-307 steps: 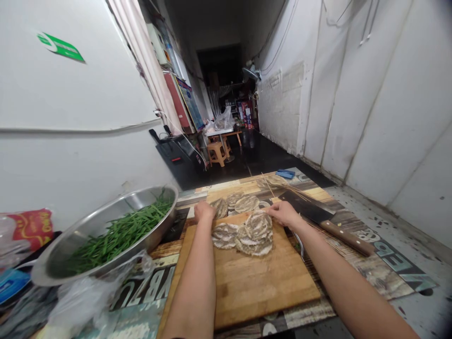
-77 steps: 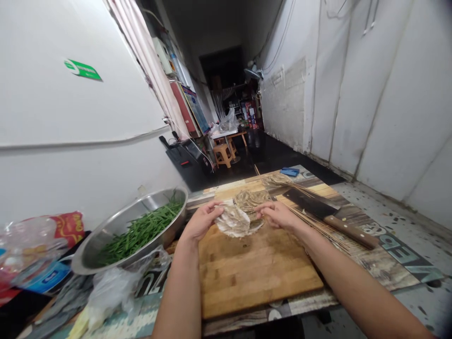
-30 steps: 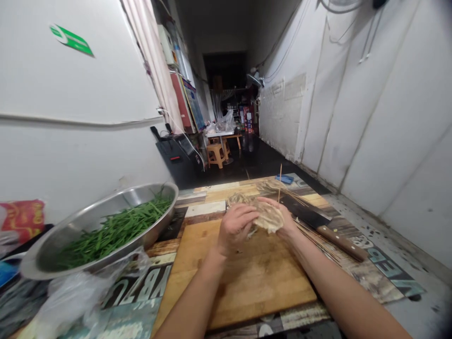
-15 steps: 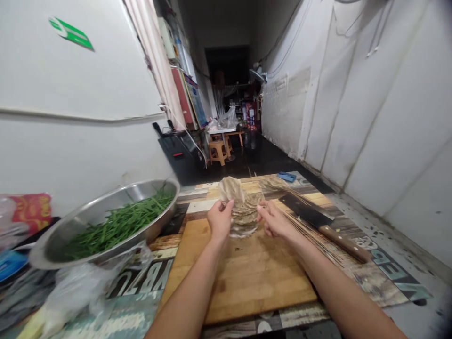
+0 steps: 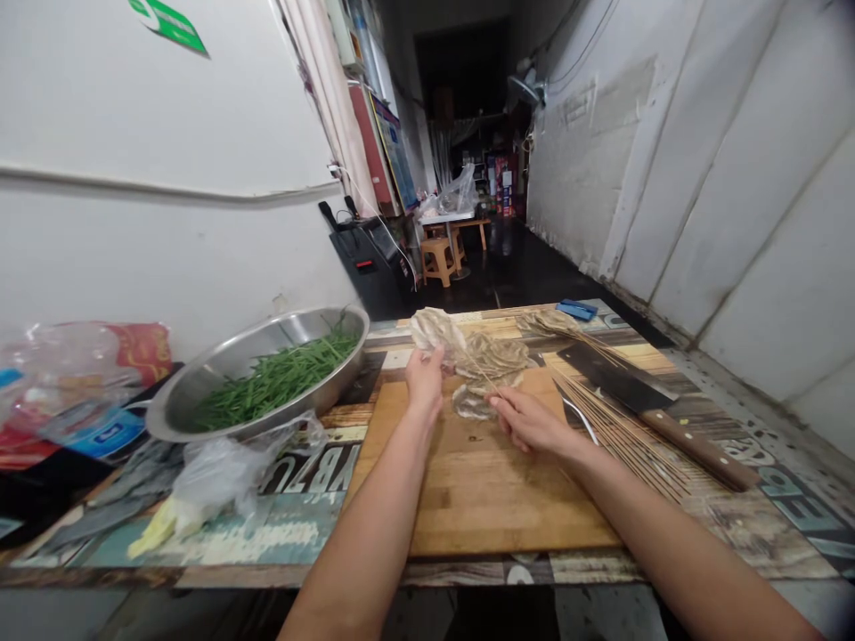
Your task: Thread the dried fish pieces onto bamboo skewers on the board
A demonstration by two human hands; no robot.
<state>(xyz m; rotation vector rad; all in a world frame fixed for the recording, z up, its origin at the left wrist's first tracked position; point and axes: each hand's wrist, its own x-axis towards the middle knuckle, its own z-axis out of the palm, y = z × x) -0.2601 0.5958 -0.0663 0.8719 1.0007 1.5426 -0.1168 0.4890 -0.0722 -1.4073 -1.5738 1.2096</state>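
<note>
My left hand point(image 5: 425, 381) is closed on the lower edge of a thin, wrinkled beige sheet point(image 5: 435, 328) and holds it up at the far edge of the wooden cutting board point(image 5: 487, 490). My right hand point(image 5: 527, 422) pinches a thin bamboo skewer point(image 5: 476, 371) that runs up into the beige sheets point(image 5: 492, 356) lying at the board's far end. A small greyish piece point(image 5: 471, 402) lies between my two hands.
A steel bowl point(image 5: 200, 394) of green stems point(image 5: 277, 378) stands on the left, with plastic bags point(image 5: 214, 467) in front of it. A cleaver point(image 5: 645, 402) and a bundle of skewers point(image 5: 624, 436) lie right of the board. A blue object point(image 5: 578, 309) sits at the table's far edge.
The camera has tilted down. My left hand still holds the sheet up. My right hand has dropped toward the board, and a skewer shows in its fingers.
</note>
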